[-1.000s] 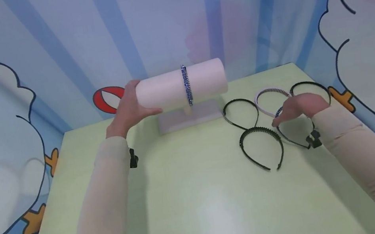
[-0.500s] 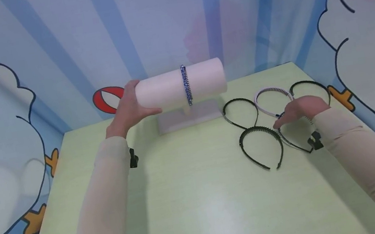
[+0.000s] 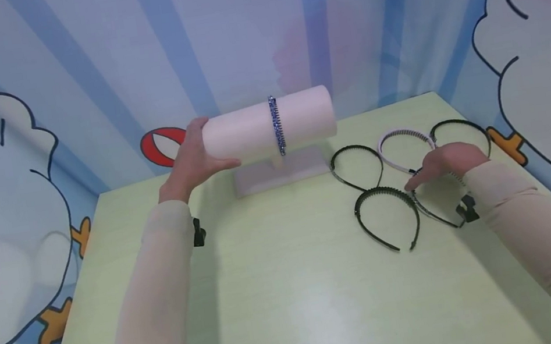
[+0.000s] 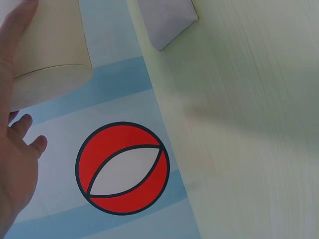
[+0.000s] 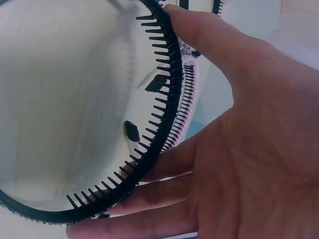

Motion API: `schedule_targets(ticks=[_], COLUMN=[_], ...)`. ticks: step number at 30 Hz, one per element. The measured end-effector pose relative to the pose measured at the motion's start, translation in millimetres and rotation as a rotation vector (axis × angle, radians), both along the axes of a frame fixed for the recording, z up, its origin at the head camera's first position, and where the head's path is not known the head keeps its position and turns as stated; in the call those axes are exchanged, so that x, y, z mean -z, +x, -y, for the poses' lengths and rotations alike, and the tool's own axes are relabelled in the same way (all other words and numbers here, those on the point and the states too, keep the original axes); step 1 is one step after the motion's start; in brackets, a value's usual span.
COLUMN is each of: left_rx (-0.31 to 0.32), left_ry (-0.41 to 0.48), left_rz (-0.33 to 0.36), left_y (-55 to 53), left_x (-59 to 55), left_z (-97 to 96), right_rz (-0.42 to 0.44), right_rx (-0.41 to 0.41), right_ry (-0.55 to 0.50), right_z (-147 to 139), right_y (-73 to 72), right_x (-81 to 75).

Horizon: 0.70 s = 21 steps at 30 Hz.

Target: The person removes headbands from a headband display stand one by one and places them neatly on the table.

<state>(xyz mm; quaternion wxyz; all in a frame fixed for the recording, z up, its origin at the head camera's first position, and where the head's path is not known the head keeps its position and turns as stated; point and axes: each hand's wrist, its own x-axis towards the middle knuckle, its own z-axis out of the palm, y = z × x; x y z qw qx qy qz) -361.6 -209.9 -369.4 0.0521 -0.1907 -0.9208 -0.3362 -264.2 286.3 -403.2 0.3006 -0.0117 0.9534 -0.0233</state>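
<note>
My left hand (image 3: 190, 163) grips the left end of the pale padded roll (image 3: 243, 130) of a display stand, thumb below and fingers behind. A glittery blue toothed headband (image 3: 277, 126) sits around the roll near its middle. At the right, my right hand (image 3: 447, 162) holds a dark toothed headband (image 3: 434, 212) by its curved top. In the right wrist view, the thumb touches one side of this headband (image 5: 172, 94) and the fingers lie behind its band. The left wrist view shows the roll's end (image 4: 55, 82) and part of the hand (image 4: 17, 174).
Near the right hand lie a black headband (image 3: 353, 147), a pink one (image 3: 382, 151), another black one (image 3: 459, 121) and a toothed black one (image 3: 358, 219) in front. The stand's flat base (image 3: 281, 172) rests on the pale green table (image 3: 292, 287), which backs onto a cartoon-printed wall (image 3: 246, 35).
The right hand and its headband have shifted slightly, the band's lower end coming a little nearer. The left hand stays on the roll. The head view has drifted slightly.
</note>
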Motion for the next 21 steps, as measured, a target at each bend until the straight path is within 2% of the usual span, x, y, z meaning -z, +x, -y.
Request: schedule_targets(ticks=[16, 21], left_rx=[0.003, 0.004], left_ry=[0.003, 0.003], left_rz=[0.003, 0.005], left_y=[-2.6, -2.3], left_x=[1.7, 0.8], left_z=[0.6, 0.1], right_rz=[-0.004, 0.0], right_rx=[0.027, 0.003], right_ry=[0.013, 0.001], right_z=[-3.5, -1.3], right_y=[-4.2, -3.6], right_x=[10.8, 5.2])
